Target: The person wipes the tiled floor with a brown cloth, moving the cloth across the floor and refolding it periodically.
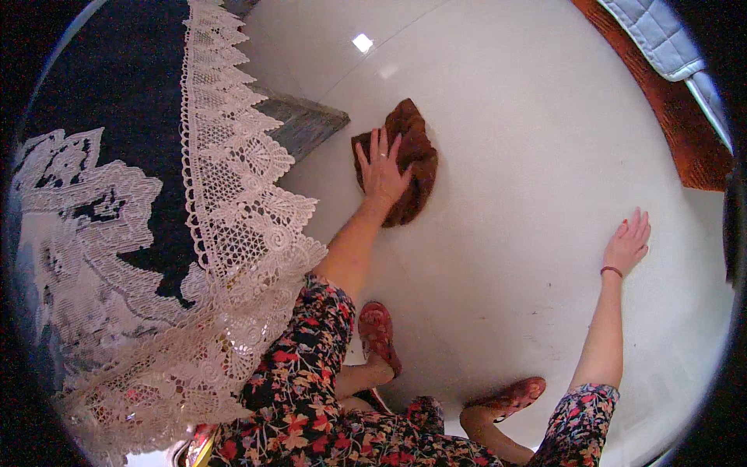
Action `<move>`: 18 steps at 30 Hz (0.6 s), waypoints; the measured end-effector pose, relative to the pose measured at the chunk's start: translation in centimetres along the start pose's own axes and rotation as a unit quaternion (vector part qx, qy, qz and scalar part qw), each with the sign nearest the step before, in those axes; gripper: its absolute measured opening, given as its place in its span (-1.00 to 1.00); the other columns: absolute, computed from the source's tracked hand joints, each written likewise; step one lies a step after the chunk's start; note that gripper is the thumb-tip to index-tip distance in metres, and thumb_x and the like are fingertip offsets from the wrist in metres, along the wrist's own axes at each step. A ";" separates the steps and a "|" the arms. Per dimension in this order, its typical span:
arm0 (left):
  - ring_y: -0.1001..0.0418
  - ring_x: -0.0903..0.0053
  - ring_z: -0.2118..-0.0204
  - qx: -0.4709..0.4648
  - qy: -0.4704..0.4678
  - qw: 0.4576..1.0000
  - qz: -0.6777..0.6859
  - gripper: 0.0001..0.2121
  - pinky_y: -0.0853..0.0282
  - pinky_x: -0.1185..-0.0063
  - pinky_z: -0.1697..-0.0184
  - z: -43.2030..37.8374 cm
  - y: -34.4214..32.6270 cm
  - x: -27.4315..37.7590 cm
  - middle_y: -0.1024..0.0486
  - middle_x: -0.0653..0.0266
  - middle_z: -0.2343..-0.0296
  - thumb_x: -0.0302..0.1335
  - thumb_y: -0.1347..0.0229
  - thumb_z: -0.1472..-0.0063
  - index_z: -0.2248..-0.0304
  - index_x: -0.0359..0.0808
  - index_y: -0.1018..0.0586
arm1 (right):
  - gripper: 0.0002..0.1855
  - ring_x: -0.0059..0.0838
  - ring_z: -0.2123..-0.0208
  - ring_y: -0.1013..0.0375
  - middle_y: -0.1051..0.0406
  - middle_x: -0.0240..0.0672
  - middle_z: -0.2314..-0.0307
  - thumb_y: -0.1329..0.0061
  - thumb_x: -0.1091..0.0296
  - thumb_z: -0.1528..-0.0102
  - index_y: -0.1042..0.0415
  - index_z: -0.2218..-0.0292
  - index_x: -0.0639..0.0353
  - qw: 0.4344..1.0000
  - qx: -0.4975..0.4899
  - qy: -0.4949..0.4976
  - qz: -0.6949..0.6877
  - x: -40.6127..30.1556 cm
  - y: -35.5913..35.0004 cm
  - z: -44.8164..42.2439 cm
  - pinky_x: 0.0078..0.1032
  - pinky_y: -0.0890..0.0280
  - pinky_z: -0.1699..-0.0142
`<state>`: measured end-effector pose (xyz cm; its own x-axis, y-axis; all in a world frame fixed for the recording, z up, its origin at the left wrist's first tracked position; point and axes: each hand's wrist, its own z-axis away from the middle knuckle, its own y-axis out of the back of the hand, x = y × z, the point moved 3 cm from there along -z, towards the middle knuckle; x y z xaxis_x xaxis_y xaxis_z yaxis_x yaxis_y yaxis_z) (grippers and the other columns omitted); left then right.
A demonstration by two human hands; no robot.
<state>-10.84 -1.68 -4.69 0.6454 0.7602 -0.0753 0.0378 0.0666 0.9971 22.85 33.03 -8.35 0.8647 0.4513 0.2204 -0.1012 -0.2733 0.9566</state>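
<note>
My left hand (382, 169) lies flat on a crumpled brown cloth (417, 157), fingers spread, a ring on one finger. The cloth rests on the pale, shiny floor (496, 233). Well to the right, my right hand (628, 244) is near the floor with nothing in it, fingers slightly apart; a thin reddish band circles the wrist. Whether its palm touches the floor is hard to tell.
A cream lace tablecloth (251, 175) hangs over a dark surface at the left. A grey table base or foot (315, 122) juts out beneath it. At the upper right are a rust-brown textile (659, 105) and a pale quilted cover (659, 41). My red sandals (378, 335) are below.
</note>
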 end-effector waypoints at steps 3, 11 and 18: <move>0.19 0.33 -0.07 -0.019 -0.035 0.999 0.029 -0.40 0.30 0.35 -0.08 -0.3 -0.4 -3.3 0.07 0.13 0.00 -0.26 -0.05 0.10 0.04 -0.18 -0.14 | -0.57 -0.48 -0.05 0.12 0.10 -0.56 -0.02 0.45 0.13 -0.07 0.03 0.00 -0.21 1.000 -0.003 0.000 -0.001 -0.9 1.7 -0.4 -0.27 0.10 -0.02; -0.08 0.23 0.05 0.029 0.094 0.995 0.016 -0.44 0.04 0.32 0.02 6.5 -3.1 -14.8 -0.11 -0.02 0.11 -0.27 -0.03 0.10 0.09 -0.31 -0.18 | -0.58 -0.48 -0.04 0.09 0.09 -0.59 -0.01 0.45 0.14 -0.07 0.00 0.01 -0.22 0.999 0.028 0.037 -0.015 -0.3 2.1 -0.7 -0.29 0.10 -0.03; -0.17 0.21 0.13 0.013 0.456 0.889 0.042 -0.51 -0.09 0.33 0.12 10.7 -4.8 -20.2 -0.20 -0.02 0.17 -0.22 0.04 0.05 0.18 -0.40 -0.26 | -0.59 -0.48 -0.04 0.07 0.06 -0.57 0.00 0.45 0.14 -0.07 -0.01 0.01 -0.24 0.996 0.052 0.051 -0.047 0.2 1.2 -0.7 -0.27 0.10 -0.03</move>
<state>-15.86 -24.26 -7.78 -0.2386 0.9706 0.0311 0.0433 -0.0214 0.9988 22.57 33.41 -6.98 0.8128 0.5618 0.1540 0.0341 -0.3099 0.9502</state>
